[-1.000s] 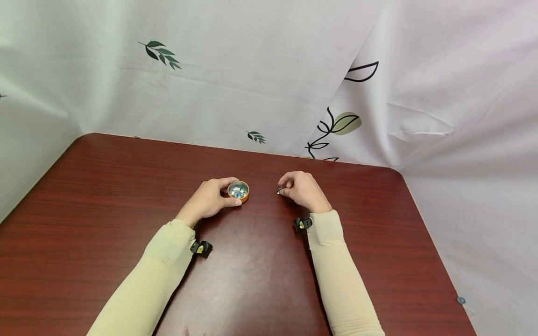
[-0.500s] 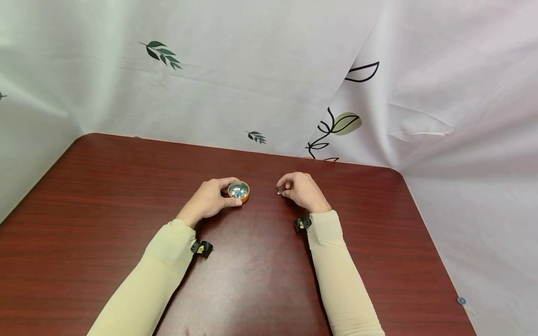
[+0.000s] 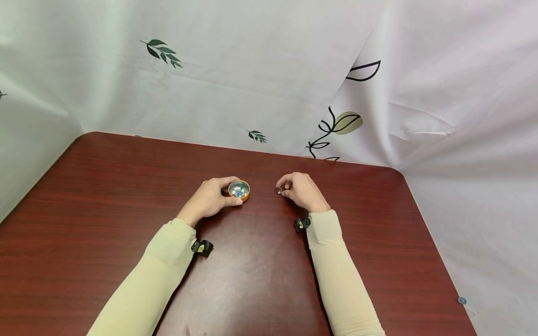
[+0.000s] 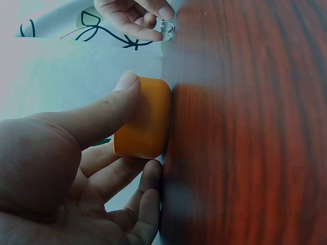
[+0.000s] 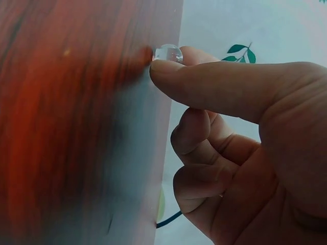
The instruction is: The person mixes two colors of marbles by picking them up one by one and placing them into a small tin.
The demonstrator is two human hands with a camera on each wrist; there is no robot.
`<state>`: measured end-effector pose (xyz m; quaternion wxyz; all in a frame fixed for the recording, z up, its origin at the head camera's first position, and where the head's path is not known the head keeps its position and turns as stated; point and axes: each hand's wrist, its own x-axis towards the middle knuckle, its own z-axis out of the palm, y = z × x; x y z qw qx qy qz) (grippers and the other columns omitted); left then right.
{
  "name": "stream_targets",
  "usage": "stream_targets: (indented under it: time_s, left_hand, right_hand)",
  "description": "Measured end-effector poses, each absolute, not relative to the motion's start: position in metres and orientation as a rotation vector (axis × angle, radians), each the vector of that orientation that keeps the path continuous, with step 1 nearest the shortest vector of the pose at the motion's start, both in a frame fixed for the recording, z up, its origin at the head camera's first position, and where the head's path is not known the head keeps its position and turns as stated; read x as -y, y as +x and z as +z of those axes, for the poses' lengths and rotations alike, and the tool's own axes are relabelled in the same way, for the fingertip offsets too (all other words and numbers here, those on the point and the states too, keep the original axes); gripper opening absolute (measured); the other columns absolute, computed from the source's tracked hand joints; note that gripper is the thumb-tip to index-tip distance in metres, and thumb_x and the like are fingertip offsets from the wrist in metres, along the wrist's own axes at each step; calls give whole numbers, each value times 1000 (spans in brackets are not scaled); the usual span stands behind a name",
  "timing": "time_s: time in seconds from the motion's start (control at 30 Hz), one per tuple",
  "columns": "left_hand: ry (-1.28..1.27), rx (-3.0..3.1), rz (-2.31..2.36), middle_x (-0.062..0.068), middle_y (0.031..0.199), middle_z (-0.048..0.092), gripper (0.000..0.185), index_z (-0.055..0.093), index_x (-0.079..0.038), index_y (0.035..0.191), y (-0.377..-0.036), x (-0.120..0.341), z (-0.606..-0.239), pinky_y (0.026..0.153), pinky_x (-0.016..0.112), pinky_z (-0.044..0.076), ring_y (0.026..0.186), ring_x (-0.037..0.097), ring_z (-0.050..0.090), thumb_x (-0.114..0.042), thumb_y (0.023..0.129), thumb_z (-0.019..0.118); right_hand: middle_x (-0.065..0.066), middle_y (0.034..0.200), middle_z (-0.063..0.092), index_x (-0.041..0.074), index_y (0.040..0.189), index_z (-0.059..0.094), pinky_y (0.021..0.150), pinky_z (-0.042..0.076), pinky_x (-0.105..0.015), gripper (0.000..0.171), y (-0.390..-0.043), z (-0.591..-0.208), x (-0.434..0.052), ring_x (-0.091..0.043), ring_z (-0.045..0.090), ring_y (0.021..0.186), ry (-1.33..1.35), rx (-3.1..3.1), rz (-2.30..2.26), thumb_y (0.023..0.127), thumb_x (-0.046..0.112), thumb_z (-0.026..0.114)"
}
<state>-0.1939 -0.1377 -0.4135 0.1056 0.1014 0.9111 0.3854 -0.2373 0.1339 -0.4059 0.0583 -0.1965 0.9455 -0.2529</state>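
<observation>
In the head view the left hand (image 3: 208, 199) holds a small orange bowl (image 3: 239, 190) of glass marbles on the red-brown table (image 3: 105, 186), while the right hand (image 3: 301, 190) pinches a clear marble (image 3: 279, 190) just beside it. The left wrist view shows thumb and curled fingers (image 4: 145, 186) gripping the bowl's wall (image 4: 144, 118). In the right wrist view the marble (image 5: 168, 52) sits at the thumb tip, touching the table; I judge it is being picked up, and next needs a lift over the bowl's rim

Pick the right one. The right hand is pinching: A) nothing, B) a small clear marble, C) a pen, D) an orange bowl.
B: the right hand pinches a small clear marble between thumb and finger at the table surface, while the left hand holds the orange bowl.
</observation>
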Motion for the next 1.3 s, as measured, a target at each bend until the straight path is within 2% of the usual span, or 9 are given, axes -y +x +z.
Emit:
stream_targets:
  time_s: [0.47,0.73,1.3]
  left_hand:
    - [310,-2695,1123,10,127,68,61,58,-14,141,-195,139,-416,102,49,44,120,30,58,-29,87,81]
    - [311,-2702,1126,9,126,68,59,59,-16,140,-196,138,-415,102,48,44,120,30,58,-28,87,82]
    - [305,-2696,1125,10,128,67,61,58,-15,141,-194,138,-413,103,49,44,122,30,57,-28,87,82]
  right_hand:
    - [3,78,62,16,95,79,68,47,-29,17,-238,-407,-133,-13,56,74,-631,-2856,-743,89,2,73]
    - [2,76,62,16,94,79,67,46,-29,7,-238,-407,-132,-13,56,72,-638,-2852,-741,88,12,79]
    - [3,72,60,16,93,76,63,45,-29,3,-238,-408,-132,-13,54,66,-608,-2858,-796,92,19,76]
